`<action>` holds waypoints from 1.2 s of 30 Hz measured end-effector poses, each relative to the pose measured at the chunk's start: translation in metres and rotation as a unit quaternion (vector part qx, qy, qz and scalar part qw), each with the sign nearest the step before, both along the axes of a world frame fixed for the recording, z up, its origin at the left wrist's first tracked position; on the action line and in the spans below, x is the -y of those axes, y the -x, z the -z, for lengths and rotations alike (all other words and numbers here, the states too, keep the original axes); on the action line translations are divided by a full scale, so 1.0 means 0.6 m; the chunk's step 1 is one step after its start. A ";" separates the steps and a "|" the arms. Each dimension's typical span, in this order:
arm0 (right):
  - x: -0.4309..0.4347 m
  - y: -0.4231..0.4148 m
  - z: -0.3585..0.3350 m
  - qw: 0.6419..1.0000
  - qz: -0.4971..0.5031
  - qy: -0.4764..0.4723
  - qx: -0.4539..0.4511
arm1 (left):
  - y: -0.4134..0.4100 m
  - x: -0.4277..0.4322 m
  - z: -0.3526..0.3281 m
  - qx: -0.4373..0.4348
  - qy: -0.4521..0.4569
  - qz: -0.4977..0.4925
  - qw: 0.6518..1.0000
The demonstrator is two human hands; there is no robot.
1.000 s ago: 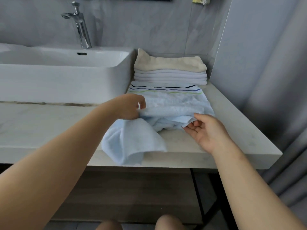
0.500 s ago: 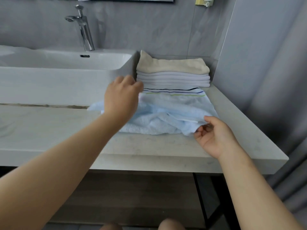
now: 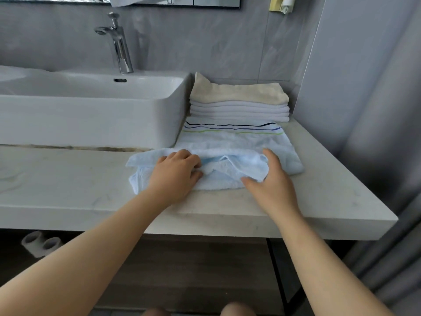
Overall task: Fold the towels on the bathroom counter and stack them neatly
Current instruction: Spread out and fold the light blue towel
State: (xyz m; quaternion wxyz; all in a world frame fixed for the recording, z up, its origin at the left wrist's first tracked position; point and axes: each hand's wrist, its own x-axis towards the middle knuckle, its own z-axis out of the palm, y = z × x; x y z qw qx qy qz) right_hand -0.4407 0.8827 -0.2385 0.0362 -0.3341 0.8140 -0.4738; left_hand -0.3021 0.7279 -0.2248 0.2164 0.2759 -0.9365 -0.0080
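Observation:
A light blue towel (image 3: 227, 179) lies bunched in loose folds on the marble counter (image 3: 319, 190), to the right of the sink. My left hand (image 3: 176, 176) grips its raised fold at the left-centre, fingers curled into the cloth. My right hand (image 3: 272, 181) holds the towel's right side between thumb and fingers. Behind my hands, a pale cloth with black, blue and green stripes (image 3: 232, 131) lies flat; I cannot tell whether it is the same towel. A stack of folded towels (image 3: 239, 108), beige on top of white ones, stands against the back wall.
A white basin (image 3: 91, 115) with a chrome tap (image 3: 118, 42) fills the left of the counter. A grey wall and a curtain (image 3: 376, 133) close in on the right. The counter's front edge runs just below my wrists. White pipe ends (image 3: 41, 245) show under the counter.
The part of the towel hanging over the front edge was lifted onto the counter. My left hand swung back and came down on the fold; my right hand moved onto the towel's right side.

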 end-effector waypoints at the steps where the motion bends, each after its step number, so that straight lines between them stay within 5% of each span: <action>1: 0.000 0.002 0.002 1.000 0.017 0.006 -0.023 | -0.003 0.000 -0.007 0.020 -0.004 0.005 1.000; 4: -0.010 0.011 -0.007 0.997 0.043 0.014 -0.062 | -0.019 -0.002 -0.041 0.071 -0.058 0.044 0.995; 9: -0.046 0.050 -0.041 0.977 0.029 0.189 0.097 | -0.034 0.004 -0.070 0.043 -0.112 0.075 0.990; 11: -0.052 0.067 -0.048 0.981 0.031 0.170 0.092 | -0.031 0.011 -0.061 0.073 -0.083 0.049 0.993; 21: -0.062 0.102 -0.064 0.993 -0.046 -0.099 0.054 | -0.042 0.037 -0.078 0.099 -0.231 -0.009 0.968; 24: -0.067 0.106 -0.085 0.997 -0.055 -0.035 0.048 | -0.037 0.031 -0.094 0.040 -0.175 0.007 0.984; 27: -0.052 0.109 -0.094 0.997 -0.043 0.050 0.040 | -0.018 0.020 -0.098 -0.066 -0.214 0.048 0.973; 31: -0.047 0.121 -0.063 0.996 -0.045 -0.024 0.078 | 0.007 0.025 -0.071 0.073 -0.173 0.022 0.982; 36: -0.055 0.140 -0.069 0.992 -0.007 0.058 0.109 | -0.002 0.054 -0.073 0.007 -0.149 -0.016 0.989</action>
